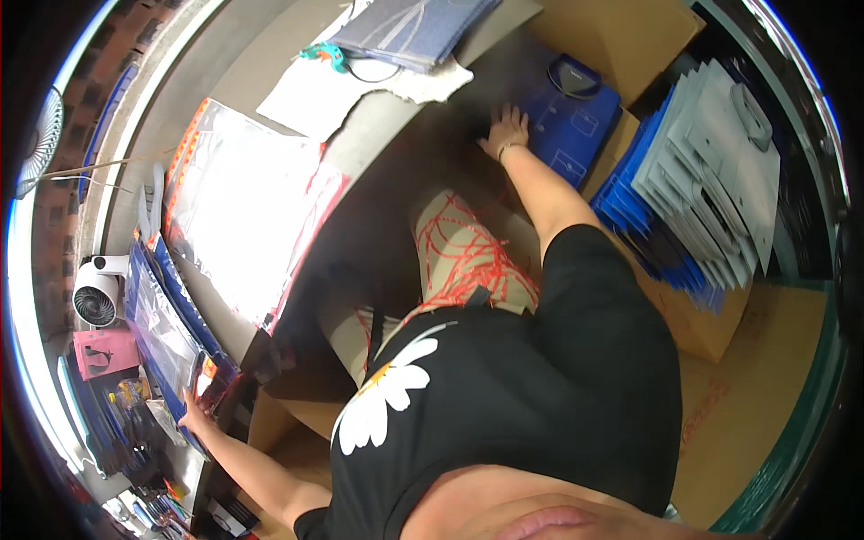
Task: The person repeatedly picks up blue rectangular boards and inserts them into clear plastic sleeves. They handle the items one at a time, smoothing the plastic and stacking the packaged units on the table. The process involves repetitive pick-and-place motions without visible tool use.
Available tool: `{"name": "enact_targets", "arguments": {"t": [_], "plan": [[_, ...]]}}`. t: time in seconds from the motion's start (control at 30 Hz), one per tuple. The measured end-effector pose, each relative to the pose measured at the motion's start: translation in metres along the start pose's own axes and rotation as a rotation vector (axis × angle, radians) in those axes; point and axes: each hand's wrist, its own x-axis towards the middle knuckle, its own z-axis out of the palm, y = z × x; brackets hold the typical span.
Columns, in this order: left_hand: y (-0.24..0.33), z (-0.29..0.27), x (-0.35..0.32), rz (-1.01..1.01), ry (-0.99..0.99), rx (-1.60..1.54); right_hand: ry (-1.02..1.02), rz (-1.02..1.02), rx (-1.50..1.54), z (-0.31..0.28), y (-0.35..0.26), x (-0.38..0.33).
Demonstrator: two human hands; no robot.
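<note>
My right hand [507,131], fingers spread, reaches to the left edge of a blue document case [571,121] with a dark handle. That case lies at the far right, beside an open cardboard carton's flap. At the lower left, my left hand [194,417] grips the near end of a blue file bag [166,333] in a shiny clear cover; some of its fingers are hidden. The file bag leans with another blue one at the table's left side. A shiny clear plastic sheet [247,207] with red-orange edging covers the table between my hands.
Grey and blue document cases [711,171] stand packed upright at the right, above cardboard [756,378]. Dark blue folders [409,31] and a teal tool [324,57] lie on white paper on the far table. A small white fan [97,292] and pens fill the left edge.
</note>
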Motion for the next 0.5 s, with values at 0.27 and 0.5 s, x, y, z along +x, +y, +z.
{"name": "enact_targets", "arguments": {"t": [0.27, 0.5], "plan": [[0.057, 0.059, -0.120, 0.780, 0.099, 0.165, 0.476, 0.074, 0.386, 0.001, 0.036, 0.010], [0.097, 0.181, -0.249, 0.583, -0.734, -0.230, 0.979, 0.205, 0.111, -0.192, 0.073, -0.119]]}}
